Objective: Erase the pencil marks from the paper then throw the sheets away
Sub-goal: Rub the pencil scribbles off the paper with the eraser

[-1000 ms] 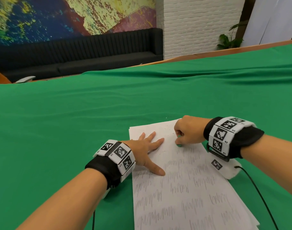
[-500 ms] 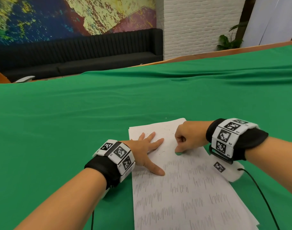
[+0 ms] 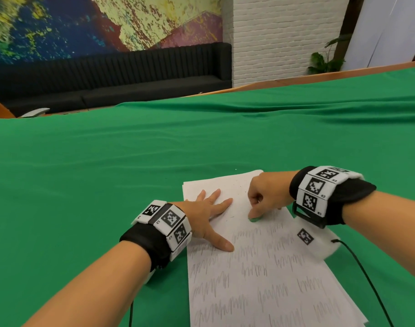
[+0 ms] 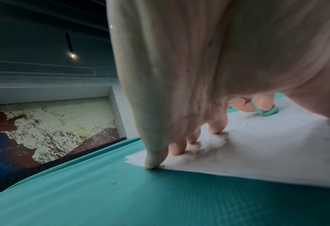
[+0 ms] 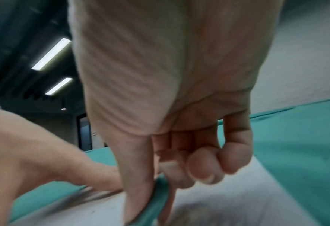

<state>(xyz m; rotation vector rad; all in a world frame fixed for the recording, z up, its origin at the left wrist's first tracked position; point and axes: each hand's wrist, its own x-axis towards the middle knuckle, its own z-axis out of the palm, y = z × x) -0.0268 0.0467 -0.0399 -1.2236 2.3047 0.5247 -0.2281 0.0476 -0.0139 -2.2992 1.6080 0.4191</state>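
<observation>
A small stack of white sheets (image 3: 260, 267) is lying on the green cloth (image 3: 107, 185) of the table, its near part covered with rows of grey pencil scribbles (image 3: 253, 253) while the far part is showing almost bare. The top sheet is being pressed flat by the left hand (image 3: 207, 214), whose fingers are spread straight on the paper's left side, with the thumb pointing toward the scribbles. A small green eraser (image 3: 255, 219) is being pinched between the thumb and curled fingers of the right hand (image 3: 266, 197) and is being held against the paper at the far edge of the remaining marks. In the left wrist view, dark crumbs (image 4: 204, 149) are being seen scattered around the fingertips (image 4: 176, 150). A black sofa (image 3: 112, 76) is standing beyond the table.
</observation>
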